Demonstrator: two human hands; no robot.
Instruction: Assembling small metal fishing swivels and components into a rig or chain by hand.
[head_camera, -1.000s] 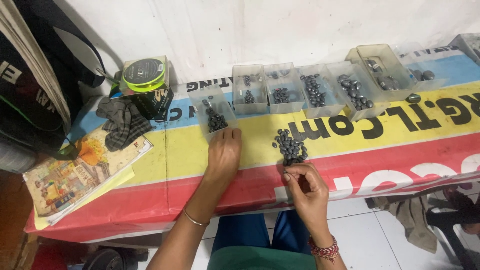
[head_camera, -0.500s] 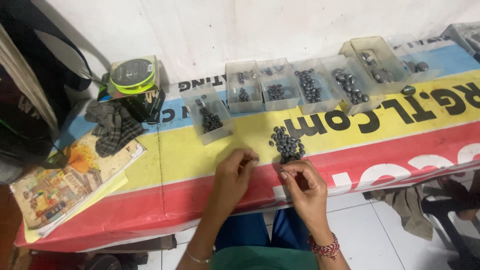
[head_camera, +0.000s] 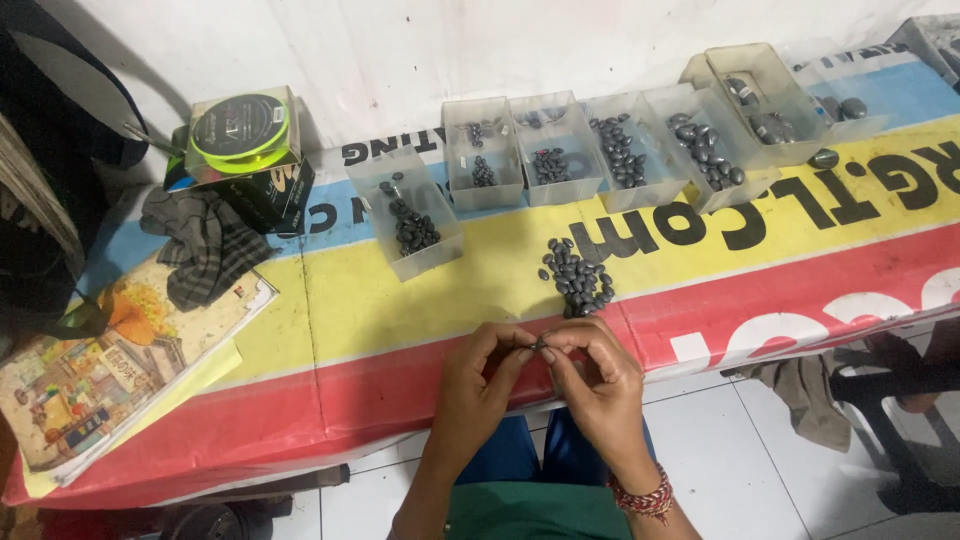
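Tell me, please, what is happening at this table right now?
A seated person holds one small dark oval bead pinched between the fingertips of the left hand and the right hand, at the table's near edge. Just beyond lies a loose pile of beads on the striped table cover. Farther back stands a row of clear trays holding more beads, one tray set apart to the left.

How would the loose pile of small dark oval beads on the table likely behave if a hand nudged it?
The dark oval beads look smooth and rounded, so they would probably roll and scatter. They lie loose on the flat banner-covered table with no rim around them, so some might reach the edge. They look like dense metal, so probably heavy for their size.
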